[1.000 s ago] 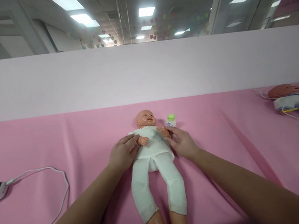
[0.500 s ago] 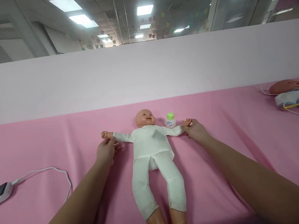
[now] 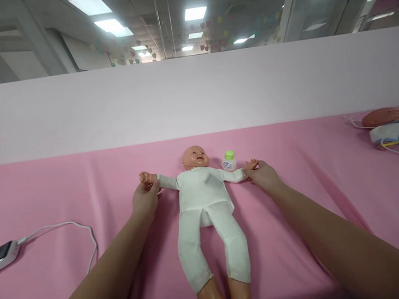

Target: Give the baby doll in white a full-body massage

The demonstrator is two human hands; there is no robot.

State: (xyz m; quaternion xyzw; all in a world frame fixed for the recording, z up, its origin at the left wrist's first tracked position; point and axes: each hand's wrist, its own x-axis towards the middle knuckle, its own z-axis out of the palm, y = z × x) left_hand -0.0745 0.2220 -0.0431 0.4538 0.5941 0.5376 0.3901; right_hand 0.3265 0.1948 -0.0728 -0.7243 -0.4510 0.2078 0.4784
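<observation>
Doll [image 3: 204, 193] lay face-up on pink tabletop [image 3: 48, 192], arms spread. Left hand [image 3: 145, 202] fingers pinched its wrist; right hand [image 3: 264, 177] fingers gripped other wrist beside bottle [image 3: 229, 160]. Half-second before: pose nearly unchanged.

Both hands have drawn the doll's [image 3: 203, 191] arms from its chest out to the sides.

We see a small device [image 3: 0, 256] with its cable [image 3: 69, 228] at the tabletop's [image 3: 328, 165] left edge, another doll [image 3: 391, 124] at the far right corner.
</observation>
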